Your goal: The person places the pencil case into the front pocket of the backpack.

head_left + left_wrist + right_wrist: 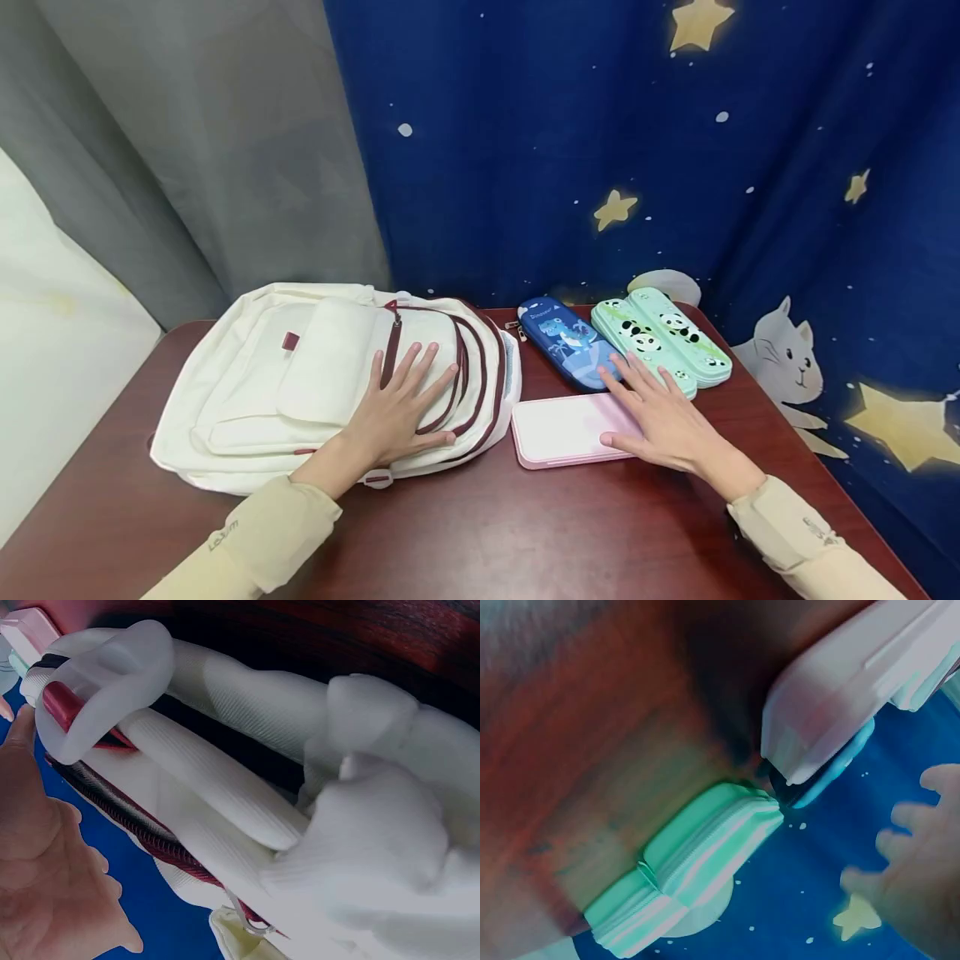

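Observation:
A white backpack [247,375] with dark red zips lies flat on the left of the table. Over its right part my left hand [401,408] is spread, fingers straight; whether it touches the cloth I cannot tell. To the backpack's right is a pink-and-white pencil case [566,429]. My right hand [663,417] spreads above that case's right end, fingers splayed and holding nothing. Behind it lie a blue dinosaur pencil case [566,337] and two mint-green panda pencil cases [637,329], [686,333] side by side. The right wrist view shows a green case [697,855] from its zipped side.
The dark red-brown table [465,542] reaches to a grey curtain [247,150] at the back left. A blue curtain [510,167] with stars and a cat print hangs behind and to the right. A white surface [52,350] borders the left side.

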Demonstrator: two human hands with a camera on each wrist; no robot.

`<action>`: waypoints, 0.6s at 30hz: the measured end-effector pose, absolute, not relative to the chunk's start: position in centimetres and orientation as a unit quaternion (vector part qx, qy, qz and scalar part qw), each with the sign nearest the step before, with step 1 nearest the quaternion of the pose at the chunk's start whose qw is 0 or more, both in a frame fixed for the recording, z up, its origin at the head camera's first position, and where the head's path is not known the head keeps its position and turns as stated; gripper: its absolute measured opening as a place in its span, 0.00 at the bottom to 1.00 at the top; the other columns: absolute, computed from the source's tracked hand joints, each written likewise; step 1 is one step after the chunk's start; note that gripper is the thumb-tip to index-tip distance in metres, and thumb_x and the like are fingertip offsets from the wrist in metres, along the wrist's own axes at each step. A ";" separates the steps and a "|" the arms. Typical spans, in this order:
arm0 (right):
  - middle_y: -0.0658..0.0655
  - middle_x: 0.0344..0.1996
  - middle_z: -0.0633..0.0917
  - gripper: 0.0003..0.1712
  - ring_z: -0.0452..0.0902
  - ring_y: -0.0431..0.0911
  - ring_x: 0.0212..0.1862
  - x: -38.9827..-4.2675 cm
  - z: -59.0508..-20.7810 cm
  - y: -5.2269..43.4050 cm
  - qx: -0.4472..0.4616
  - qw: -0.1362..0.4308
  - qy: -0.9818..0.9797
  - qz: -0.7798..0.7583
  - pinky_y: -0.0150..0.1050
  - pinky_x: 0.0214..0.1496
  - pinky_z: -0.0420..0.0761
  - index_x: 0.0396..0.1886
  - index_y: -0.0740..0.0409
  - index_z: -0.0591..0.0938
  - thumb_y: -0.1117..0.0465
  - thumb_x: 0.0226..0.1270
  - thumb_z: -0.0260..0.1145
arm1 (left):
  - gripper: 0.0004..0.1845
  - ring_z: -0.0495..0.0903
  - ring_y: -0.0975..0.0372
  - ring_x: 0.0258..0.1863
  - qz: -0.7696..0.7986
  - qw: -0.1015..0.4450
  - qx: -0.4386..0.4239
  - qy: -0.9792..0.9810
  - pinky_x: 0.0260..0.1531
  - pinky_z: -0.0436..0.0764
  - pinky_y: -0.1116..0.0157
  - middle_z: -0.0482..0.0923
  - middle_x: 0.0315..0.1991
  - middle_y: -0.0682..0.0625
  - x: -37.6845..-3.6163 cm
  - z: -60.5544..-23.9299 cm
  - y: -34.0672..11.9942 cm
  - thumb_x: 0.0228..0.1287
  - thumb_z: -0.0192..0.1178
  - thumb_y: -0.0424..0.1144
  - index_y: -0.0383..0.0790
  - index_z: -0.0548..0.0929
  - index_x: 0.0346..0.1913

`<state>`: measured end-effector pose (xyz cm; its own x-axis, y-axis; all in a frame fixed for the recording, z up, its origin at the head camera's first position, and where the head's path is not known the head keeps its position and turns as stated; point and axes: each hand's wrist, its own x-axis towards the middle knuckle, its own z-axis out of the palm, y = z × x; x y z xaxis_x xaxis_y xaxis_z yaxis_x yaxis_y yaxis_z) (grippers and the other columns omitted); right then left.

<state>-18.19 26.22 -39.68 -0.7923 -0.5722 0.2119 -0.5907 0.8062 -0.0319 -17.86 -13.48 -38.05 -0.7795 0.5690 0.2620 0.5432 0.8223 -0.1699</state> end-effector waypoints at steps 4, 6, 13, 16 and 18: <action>0.54 0.71 0.56 0.50 0.45 0.51 0.71 -18.4 -40.2 25.7 0.333 0.054 -0.938 0.087 0.59 0.64 0.52 0.73 0.48 0.57 0.28 0.56 0.56 | 0.45 0.46 0.47 0.70 0.042 0.157 -0.295 -0.942 0.58 0.45 0.36 0.50 0.71 0.41 -18.0 -38.3 -13.5 0.51 0.53 0.71 0.52 0.63 0.70; 0.53 0.71 0.57 0.52 0.47 0.50 0.71 -18.6 -40.4 25.1 0.342 0.039 -0.933 0.101 0.57 0.65 0.53 0.73 0.47 0.56 0.27 0.54 0.56 | 0.45 0.46 0.47 0.70 0.042 0.155 -0.292 -0.943 0.58 0.45 0.35 0.50 0.71 0.41 -18.1 -38.3 -13.5 0.51 0.53 0.71 0.52 0.63 0.70; 0.56 0.69 0.61 0.55 0.51 0.52 0.70 -18.9 -41.7 23.6 0.367 0.028 -0.926 0.090 0.60 0.61 0.59 0.72 0.50 0.59 0.25 0.49 0.59 | 0.44 0.45 0.46 0.70 0.051 0.146 -0.287 -0.945 0.58 0.45 0.35 0.49 0.71 0.40 -18.3 -38.6 -13.7 0.53 0.50 0.71 0.52 0.62 0.70; 0.57 0.67 0.64 0.55 0.48 0.53 0.71 -18.8 -42.2 23.5 0.367 0.029 -0.926 0.082 0.59 0.62 0.58 0.72 0.51 0.60 0.26 0.49 0.59 | 0.43 0.43 0.46 0.70 0.050 0.145 -0.286 -0.946 0.58 0.44 0.35 0.49 0.72 0.41 -18.3 -38.6 -13.7 0.54 0.50 0.71 0.52 0.62 0.70; 0.56 0.67 0.65 0.54 0.47 0.52 0.71 -18.8 -42.4 23.4 0.359 0.029 -0.929 0.083 0.58 0.62 0.57 0.72 0.49 0.59 0.26 0.50 0.59 | 0.42 0.43 0.47 0.70 0.045 0.144 -0.287 -0.946 0.58 0.44 0.35 0.49 0.72 0.41 -18.3 -38.6 -13.7 0.56 0.51 0.69 0.53 0.62 0.70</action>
